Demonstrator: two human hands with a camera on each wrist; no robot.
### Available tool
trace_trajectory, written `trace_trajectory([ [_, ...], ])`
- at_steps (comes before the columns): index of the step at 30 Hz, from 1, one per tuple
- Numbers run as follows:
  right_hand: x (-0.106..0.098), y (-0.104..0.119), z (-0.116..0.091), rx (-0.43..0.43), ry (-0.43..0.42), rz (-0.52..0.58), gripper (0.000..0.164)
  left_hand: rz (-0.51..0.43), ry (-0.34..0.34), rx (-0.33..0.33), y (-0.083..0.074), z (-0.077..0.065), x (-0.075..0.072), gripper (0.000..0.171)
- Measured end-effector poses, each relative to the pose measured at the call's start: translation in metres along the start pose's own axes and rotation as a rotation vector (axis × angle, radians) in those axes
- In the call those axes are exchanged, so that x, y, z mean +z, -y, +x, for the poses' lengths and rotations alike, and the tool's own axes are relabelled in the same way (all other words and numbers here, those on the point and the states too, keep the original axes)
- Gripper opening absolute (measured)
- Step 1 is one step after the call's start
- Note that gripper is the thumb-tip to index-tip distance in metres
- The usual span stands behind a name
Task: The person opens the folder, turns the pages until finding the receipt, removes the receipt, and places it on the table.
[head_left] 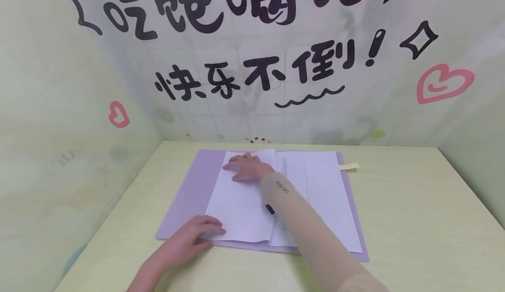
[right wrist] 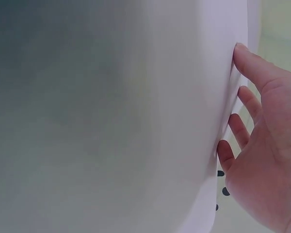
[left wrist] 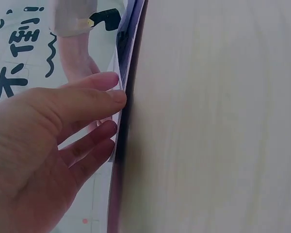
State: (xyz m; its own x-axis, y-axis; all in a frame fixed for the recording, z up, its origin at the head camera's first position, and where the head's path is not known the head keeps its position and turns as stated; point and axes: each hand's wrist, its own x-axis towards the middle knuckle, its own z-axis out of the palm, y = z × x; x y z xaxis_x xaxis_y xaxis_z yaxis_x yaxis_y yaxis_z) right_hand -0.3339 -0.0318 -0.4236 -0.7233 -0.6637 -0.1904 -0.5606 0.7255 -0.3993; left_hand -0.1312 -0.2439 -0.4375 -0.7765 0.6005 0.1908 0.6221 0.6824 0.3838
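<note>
A purple folder (head_left: 189,191) lies spread on the table with white sheets inside. The left-hand sheet (head_left: 240,208) is blank on its visible side. Its far part is under my right hand (head_left: 247,167), whose spread fingers rest on the paper. In the right wrist view, the fingertips (right wrist: 238,47) touch the sheet's surface. At the near left corner of the sheet, my left hand (head_left: 197,233) lies with loosely bent fingers on the paper. Its thumb (left wrist: 117,97) is at the folder's near edge in the left wrist view. A printed sheet (head_left: 323,195) lies on the right half, partly behind my right sleeve.
The pale wood-look table (head_left: 414,213) extends on both sides of the folder. A pale yellow strip (head_left: 349,166) sticks out from the folder's right edge. A printed curtain (head_left: 236,125) with black characters and pink hearts stands behind the table and along its sides.
</note>
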Motion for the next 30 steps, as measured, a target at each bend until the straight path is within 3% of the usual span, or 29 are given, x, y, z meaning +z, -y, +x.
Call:
trace_trajectory([
  [10, 0.000, -0.002, 0.002, -0.030, -0.006, -0.061, 0.048, 0.046, -0.024, 0.049, 0.002, -0.001, 0.006, 0.038],
  [15, -0.008, -0.002, -0.001, -0.099, -0.047, -0.051, 0.045, 0.055, -0.041, 0.073, 0.002, -0.001, 0.005, 0.038],
  [20, -0.020, -0.004, -0.010, -0.184, -0.154, 0.062, 0.042, 0.075, -0.066, 0.080, 0.002, -0.001, 0.005, 0.040],
  [27, -0.028, -0.019, -0.036, -0.103, -0.305, 0.292, 0.042, 0.087, -0.090, 0.108, 0.002, -0.002, 0.010, 0.041],
  [30, -0.033, -0.028, -0.051, -0.076, -0.377, 0.343, 0.042, 0.096, -0.109, 0.126, 0.003, 0.000, 0.012, 0.042],
])
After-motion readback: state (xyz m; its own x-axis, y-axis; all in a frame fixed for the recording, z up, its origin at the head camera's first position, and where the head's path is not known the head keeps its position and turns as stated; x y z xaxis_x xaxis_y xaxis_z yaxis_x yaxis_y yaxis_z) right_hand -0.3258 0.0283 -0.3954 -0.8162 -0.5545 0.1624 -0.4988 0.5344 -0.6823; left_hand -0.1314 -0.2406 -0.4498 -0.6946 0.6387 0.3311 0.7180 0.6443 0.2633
